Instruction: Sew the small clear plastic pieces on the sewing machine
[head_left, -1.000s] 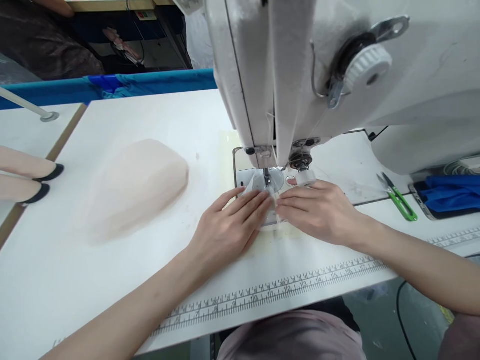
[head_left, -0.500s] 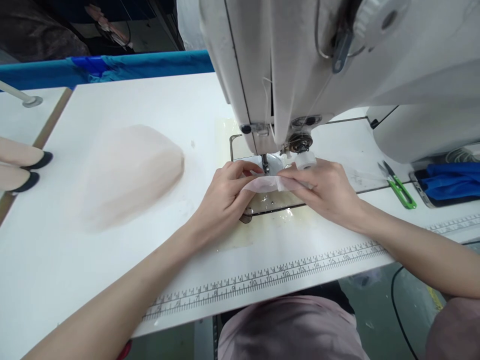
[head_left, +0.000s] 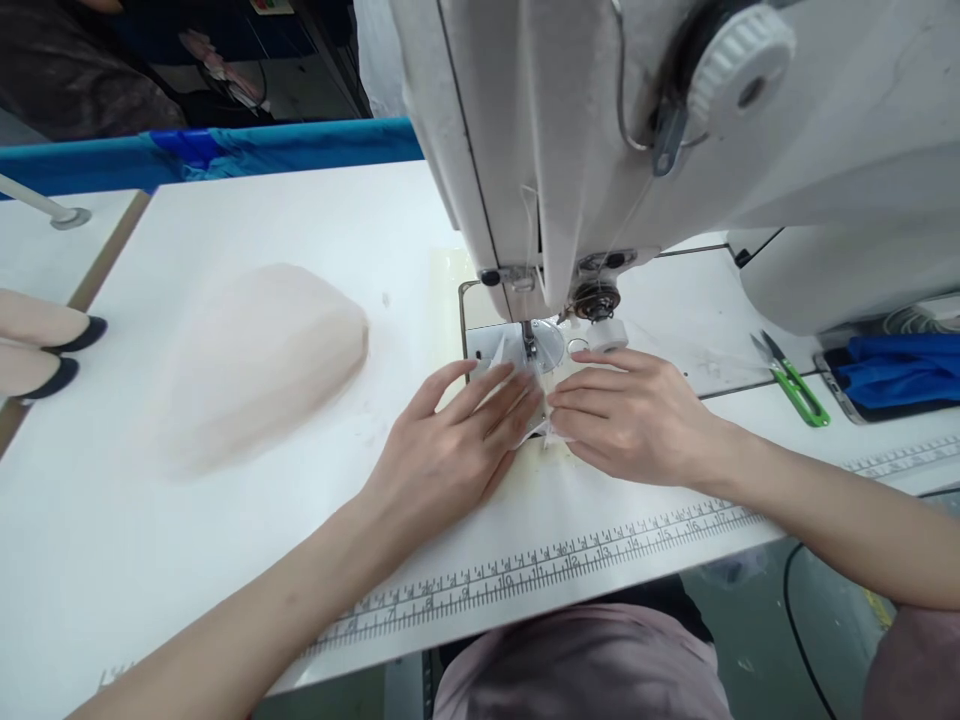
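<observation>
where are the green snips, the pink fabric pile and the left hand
green snips (head_left: pixel 804 396), head view, on the green handle
pink fabric pile (head_left: pixel 255 360), head view, middle of the heap
left hand (head_left: pixel 450 455), head view, back of the hand

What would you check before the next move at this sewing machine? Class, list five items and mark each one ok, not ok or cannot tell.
1. Both hands flat on the sheer fabric piece: the left hand and right hand press it down, fingers extended. Ok.
2. Fingertips away from the needle: they lie just in front of it, not under it. Ok, though close.
3. Fabric edge seated under the needle: hidden by fingers and blur. Cannot tell.
4. Thread snips off the sewing path: they lie to the right, apart from the hands. Ok.
5. Pink fabric pile out of the way: it lies to the left, untouched. Ok.
</observation>
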